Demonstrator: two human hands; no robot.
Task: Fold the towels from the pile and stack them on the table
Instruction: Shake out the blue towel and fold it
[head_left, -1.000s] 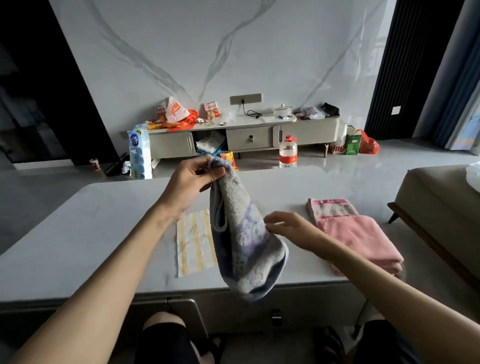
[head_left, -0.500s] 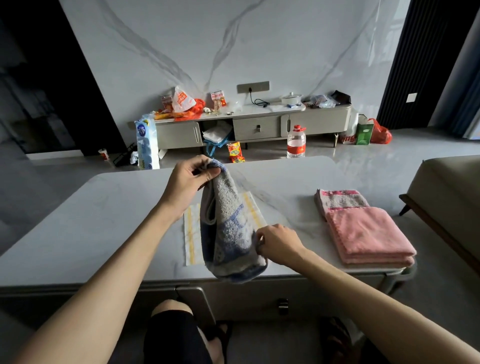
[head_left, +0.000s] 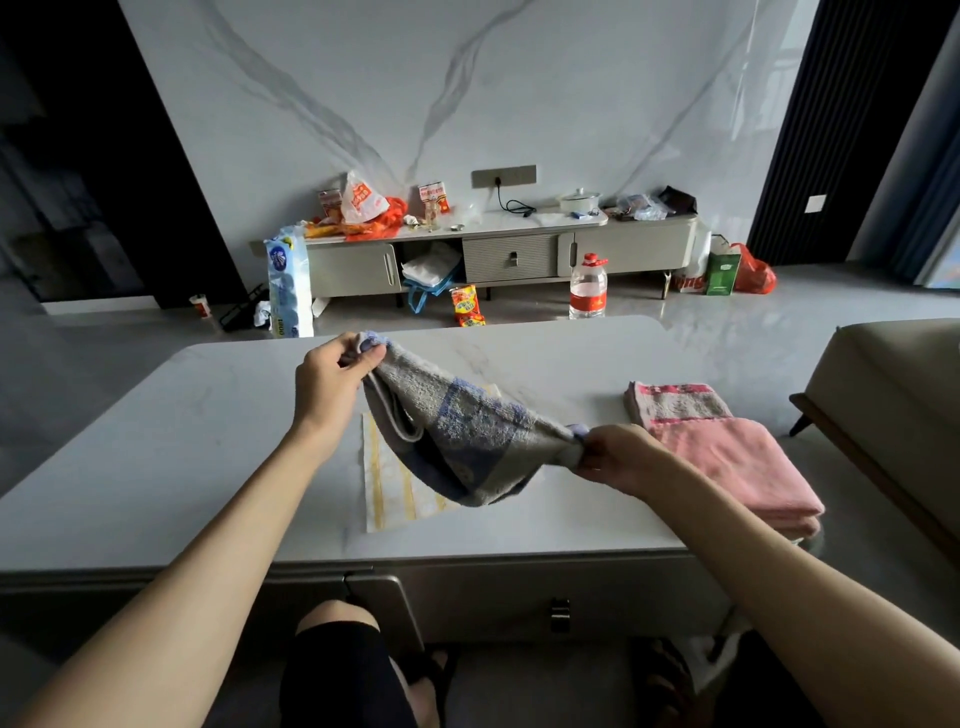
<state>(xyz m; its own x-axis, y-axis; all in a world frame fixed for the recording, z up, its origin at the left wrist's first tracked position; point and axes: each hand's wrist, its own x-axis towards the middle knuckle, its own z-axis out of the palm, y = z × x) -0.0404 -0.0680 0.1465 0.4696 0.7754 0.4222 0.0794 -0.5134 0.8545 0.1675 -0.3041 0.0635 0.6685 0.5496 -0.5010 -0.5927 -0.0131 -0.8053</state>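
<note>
A grey towel with a blue pattern (head_left: 462, 431) hangs stretched above the white marble table (head_left: 156, 457). My left hand (head_left: 332, 376) pinches its far upper corner. My right hand (head_left: 618, 457) pinches its near right end, lower and closer to me. Under the towel a white cloth with yellow stripes (head_left: 395, 493) lies flat on the table. To the right sits a stack of folded towels, a pink one (head_left: 727, 462) on top and a grey-and-pink patterned one (head_left: 675, 402) showing behind it.
A sofa corner (head_left: 893, 395) stands at the right of the table. Beyond the table are a low cabinet (head_left: 498, 254) with bags and packets, a water bottle (head_left: 588, 288) and a tissue pack (head_left: 288, 280) on the floor. My knees are under the table's near edge.
My right hand has taken the towel's lower end and pulled it out to the right, so the hanging towel now stretches between both hands. My left hand has kept its hold.
</note>
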